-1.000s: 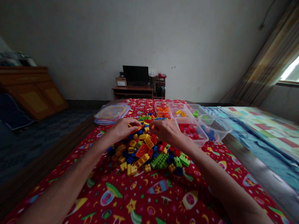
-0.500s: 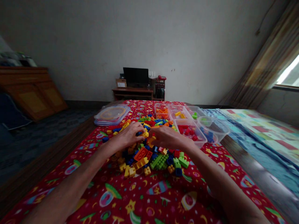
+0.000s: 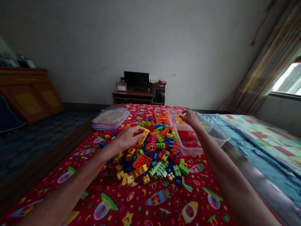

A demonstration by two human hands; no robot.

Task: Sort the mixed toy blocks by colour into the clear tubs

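Head view: a person's left hand [image 3: 128, 138], fingers open and spread, hovers at a heap of plastic building bricks [image 3: 152, 153] on a red rocket-print cover [image 3: 131, 201]; the bricks look light and stiff, best pinched by their sides. The right hand [image 3: 190, 117] narrows to a pinch by yellow bricks [image 3: 178, 119] beyond a clear plastic tray [image 3: 188, 153], any held piece hidden. No writing is legible.

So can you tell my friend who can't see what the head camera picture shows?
Two bare hands reach over a big pile of colorful toy bricks on a red blanket with rockets on it. The left hand is at the pile, and the right hand is beyond a clear box of red bricks, near some yellow bricks.
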